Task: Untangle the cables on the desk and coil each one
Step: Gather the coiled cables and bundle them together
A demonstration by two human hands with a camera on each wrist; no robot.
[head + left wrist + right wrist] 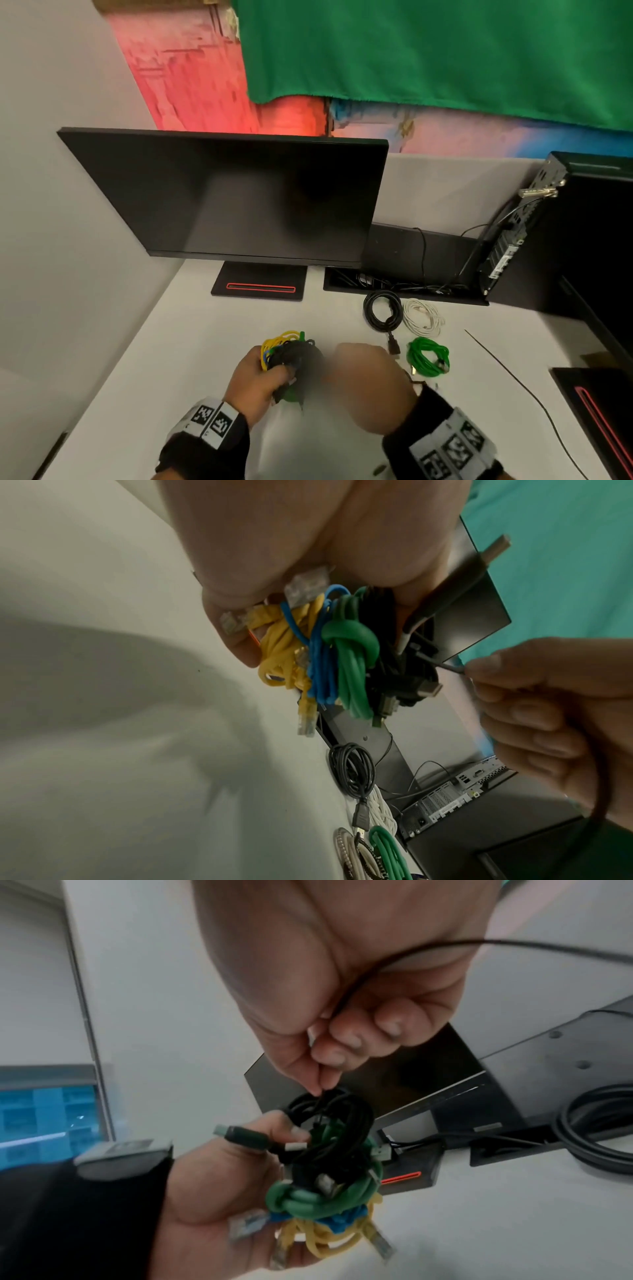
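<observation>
My left hand [260, 373] grips a tangled bundle of cables [286, 349] above the white desk [171, 359]: yellow [277, 642], blue [320, 666], knotted green [352, 647] and black [329, 1123] strands, with clear plugs sticking out. My right hand [363, 373] is beside it, thumb and forefinger pinching a thin black cable [356, 985] where it leaves the bundle; that cable runs back through the palm and trails off to the right [513, 377]. In the head view the gap between the hands is blurred.
Coiled cables lie further back on the right: a black one [382, 310], a white one [423, 317] and a green one [428, 356]. A monitor [233, 195] stands behind, a cable tray [404, 284] and a PC case [520, 226] at the right.
</observation>
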